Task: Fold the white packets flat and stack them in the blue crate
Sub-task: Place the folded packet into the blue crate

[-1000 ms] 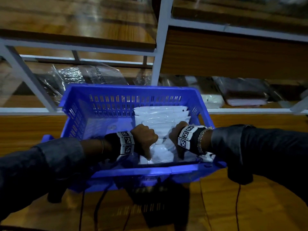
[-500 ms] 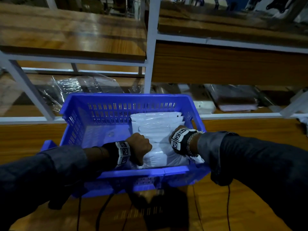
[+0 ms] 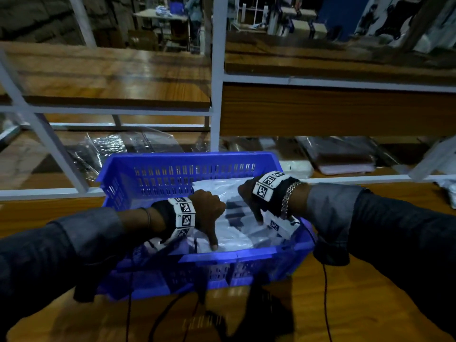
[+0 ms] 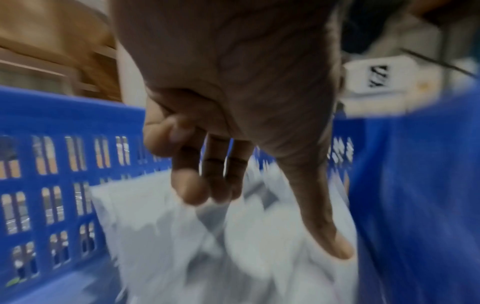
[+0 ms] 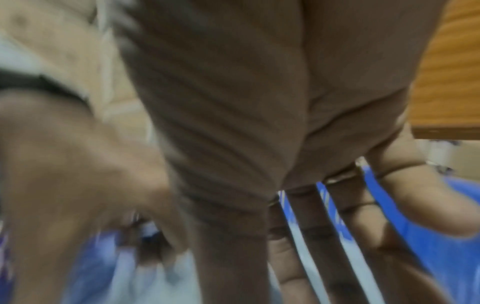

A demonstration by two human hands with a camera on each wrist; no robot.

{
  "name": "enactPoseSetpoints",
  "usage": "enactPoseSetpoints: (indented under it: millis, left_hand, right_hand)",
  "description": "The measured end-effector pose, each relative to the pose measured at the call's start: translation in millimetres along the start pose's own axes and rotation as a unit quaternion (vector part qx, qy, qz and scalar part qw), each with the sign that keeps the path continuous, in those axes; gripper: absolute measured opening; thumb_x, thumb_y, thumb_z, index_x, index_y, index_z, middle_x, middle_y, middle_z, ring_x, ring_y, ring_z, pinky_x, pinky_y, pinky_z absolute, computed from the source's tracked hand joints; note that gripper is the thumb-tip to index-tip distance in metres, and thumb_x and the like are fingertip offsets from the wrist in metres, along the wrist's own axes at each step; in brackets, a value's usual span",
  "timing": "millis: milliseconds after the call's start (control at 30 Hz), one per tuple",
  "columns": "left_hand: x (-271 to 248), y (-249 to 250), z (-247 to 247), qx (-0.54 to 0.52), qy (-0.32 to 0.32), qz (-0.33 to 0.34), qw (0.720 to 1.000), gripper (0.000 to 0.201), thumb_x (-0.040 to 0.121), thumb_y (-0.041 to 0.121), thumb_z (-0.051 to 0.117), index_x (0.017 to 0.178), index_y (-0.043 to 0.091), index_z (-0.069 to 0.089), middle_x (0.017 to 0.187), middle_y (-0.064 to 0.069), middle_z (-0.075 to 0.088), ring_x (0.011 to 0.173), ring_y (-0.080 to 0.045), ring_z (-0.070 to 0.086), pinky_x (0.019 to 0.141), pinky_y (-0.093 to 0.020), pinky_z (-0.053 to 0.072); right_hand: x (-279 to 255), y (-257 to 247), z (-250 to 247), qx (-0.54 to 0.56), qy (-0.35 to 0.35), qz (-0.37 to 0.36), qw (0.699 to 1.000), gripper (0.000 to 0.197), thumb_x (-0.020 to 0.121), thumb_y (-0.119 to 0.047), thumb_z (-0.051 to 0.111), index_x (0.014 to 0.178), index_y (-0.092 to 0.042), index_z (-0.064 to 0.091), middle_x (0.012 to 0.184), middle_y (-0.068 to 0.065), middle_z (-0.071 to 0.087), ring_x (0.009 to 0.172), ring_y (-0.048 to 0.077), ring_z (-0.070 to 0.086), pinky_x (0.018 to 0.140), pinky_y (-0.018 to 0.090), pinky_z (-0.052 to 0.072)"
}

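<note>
Hands have risen since a second ago: then both of yours were pressed down on the white packets [image 3: 222, 236] in the blue crate [image 3: 187, 161], and now they are lifted off the pile. Your left hand [image 3: 208, 209] hangs over the near part of the stack, fingers loosely curled around nothing, thumb pointing down toward the near rim; the left wrist view confirms that its grip is released. Your right hand [image 3: 249, 198] has come up higher, above the right side of the pile, fingers spread and pointing down, holding nothing either, though that wrist view is blurred. The packets lie in the right half of the crate, which sits on the desk [image 3: 283, 314], and the top layer looks rumpled rather than flat. I judge the pressing-down is over and the latest packet is placed; you would next fetch another, or smooth the top first.
</note>
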State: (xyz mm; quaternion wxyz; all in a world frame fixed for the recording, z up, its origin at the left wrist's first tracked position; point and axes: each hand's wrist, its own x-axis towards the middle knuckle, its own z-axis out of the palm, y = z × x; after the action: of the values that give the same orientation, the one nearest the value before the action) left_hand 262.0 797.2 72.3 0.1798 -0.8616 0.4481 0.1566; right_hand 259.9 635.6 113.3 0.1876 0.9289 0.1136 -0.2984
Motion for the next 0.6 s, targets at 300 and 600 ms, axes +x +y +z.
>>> enactPoseSetpoints:
  millis: [300, 600]
  left_hand:
    - [-27, -22, -62, -0.283, 0.098, -0.019, 0.954, 0.047, 0.069, 0.059, 0.086, 0.073, 0.018, 0.063, 0.064, 0.001, 0.071, 0.058, -0.016, 0.069, 0.062, -0.029, 0.053]
    - [-49, 55, -113, -0.489, 0.248, 0.019, 0.836, 0.041, 0.078, 0.038, 0.086, 0.075, 0.002, 0.067, 0.065, -0.011, 0.07, 0.056, -0.027, 0.069, 0.053, -0.033, 0.054]
  right_hand:
    - [-72, 41, -27, 0.23, 0.024, -0.054, 0.971, 0.026, 0.074, -0.022, 0.09, 0.09, -0.006, 0.075, 0.055, -0.008, 0.068, 0.045, 0.005, 0.061, 0.05, 0.022, 0.049]
    - [-165, 85, 47, 0.41, 0.164, -0.095, 0.892, 0.032, 0.076, -0.034, 0.088, 0.097, -0.014, 0.073, 0.084, 0.005, 0.077, 0.067, 0.017, 0.071, 0.058, 0.031, 0.053]
